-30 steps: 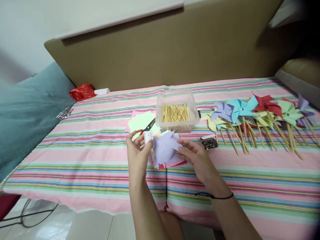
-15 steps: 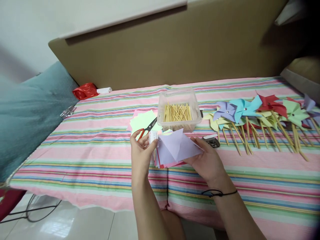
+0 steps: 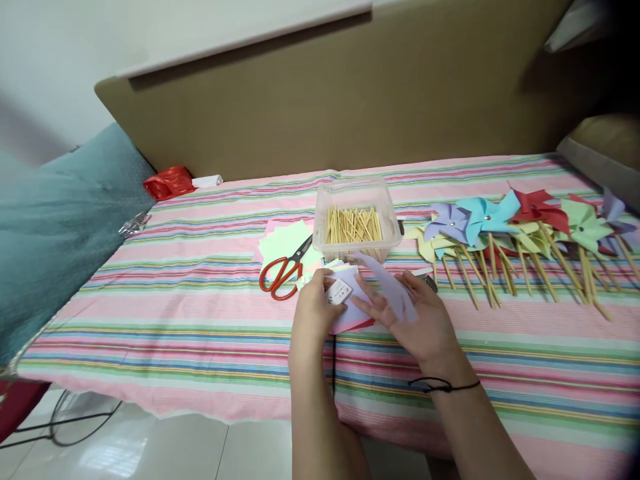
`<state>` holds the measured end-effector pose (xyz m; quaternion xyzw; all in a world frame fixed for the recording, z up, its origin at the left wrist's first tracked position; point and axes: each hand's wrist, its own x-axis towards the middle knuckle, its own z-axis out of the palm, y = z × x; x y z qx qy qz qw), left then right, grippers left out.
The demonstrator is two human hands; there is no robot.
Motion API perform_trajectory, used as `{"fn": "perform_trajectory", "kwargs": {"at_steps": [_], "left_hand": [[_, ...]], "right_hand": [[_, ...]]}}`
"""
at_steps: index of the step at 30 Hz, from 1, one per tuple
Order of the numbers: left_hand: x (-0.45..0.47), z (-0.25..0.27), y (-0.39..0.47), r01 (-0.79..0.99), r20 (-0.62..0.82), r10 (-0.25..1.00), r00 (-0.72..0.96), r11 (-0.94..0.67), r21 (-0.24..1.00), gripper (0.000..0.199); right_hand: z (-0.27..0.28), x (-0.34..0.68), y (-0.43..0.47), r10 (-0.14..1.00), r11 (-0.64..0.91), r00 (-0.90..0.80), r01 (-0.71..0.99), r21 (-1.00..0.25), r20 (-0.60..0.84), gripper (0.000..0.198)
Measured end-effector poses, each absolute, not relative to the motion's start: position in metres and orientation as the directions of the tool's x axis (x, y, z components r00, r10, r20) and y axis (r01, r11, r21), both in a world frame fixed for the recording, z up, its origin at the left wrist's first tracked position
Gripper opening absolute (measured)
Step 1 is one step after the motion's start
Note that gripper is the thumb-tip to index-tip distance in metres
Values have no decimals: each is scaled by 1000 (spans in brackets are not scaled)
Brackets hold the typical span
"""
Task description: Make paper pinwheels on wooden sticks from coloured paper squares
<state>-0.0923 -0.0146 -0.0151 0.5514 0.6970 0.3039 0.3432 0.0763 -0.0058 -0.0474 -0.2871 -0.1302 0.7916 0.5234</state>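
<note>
My left hand (image 3: 316, 308) is closed on a small white block with printing (image 3: 340, 292), over a stack of coloured paper squares with a lilac sheet (image 3: 356, 308) on top. Close by on the right, my right hand (image 3: 420, 323) has a loose lilac paper (image 3: 395, 288) between its fingers, creased and blurred by motion. Red-handled scissors (image 3: 285, 275) lie left of my hands, their blades over pale green paper (image 3: 280, 245). Partly behind my right hand sits a small box with a white edge (image 3: 421, 272).
A clear plastic tub (image 3: 360, 190) of wooden sticks (image 3: 354, 225) stands behind my hands. Several paper pinwheels (image 3: 493, 217) on sticks lie at the right. A red plastic bag (image 3: 169, 183) is at the back left, on the striped cloth (image 3: 175, 300).
My left hand has moved right with the white block, onto the paper stack, uncovering the scissors' handles. My right hand has lifted and tilted the lilac paper off the stack.
</note>
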Motion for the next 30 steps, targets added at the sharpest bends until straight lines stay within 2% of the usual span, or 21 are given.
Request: {"fn": "perform_trajectory", "kwargs": {"at_steps": [2,6,8,10,13,15,20,23,27,30], "left_hand": [[-92,-19,-12,629,-137,974,-180,221,745,50],[-95,-22,-10,697,-101,975,-197,211,685,40],[-96,-22,-11,712,-105,978,-179,203,672,43],[-95,-22,-13,734,-94,986,-140,167,658,63],[-91,-24,-18,765,-97,993,-70,116,633,108],[-87,-26,-21,774,-120,992,-45,110,623,122],[-86,-27,-21,834,-71,992,-103,125,538,112],[-90,-27,-20,839,-78,993,-87,115,531,109],[-96,-24,-21,780,-119,991,-63,123,614,114],[-97,-14,-23,661,-23,996,-83,72,747,103]], "right_hand": [[-44,83,-7,919,-377,-236,-760,-530,-315,15],[-39,102,-9,960,-241,-51,-652,-719,-275,20],[-37,111,-8,964,-212,1,-593,-777,-264,21],[-36,118,-8,964,-192,35,-588,-786,-263,20],[-36,122,-7,967,-155,72,-597,-787,-245,18],[-38,123,-6,974,-142,60,-589,-795,-219,19],[-42,125,-4,981,-105,69,-604,-790,-183,21],[-38,125,-4,980,-115,64,-591,-798,-189,24],[-32,124,-6,967,-121,119,-556,-822,-223,26],[-30,124,-6,960,-78,188,-529,-845,-206,27]]}}
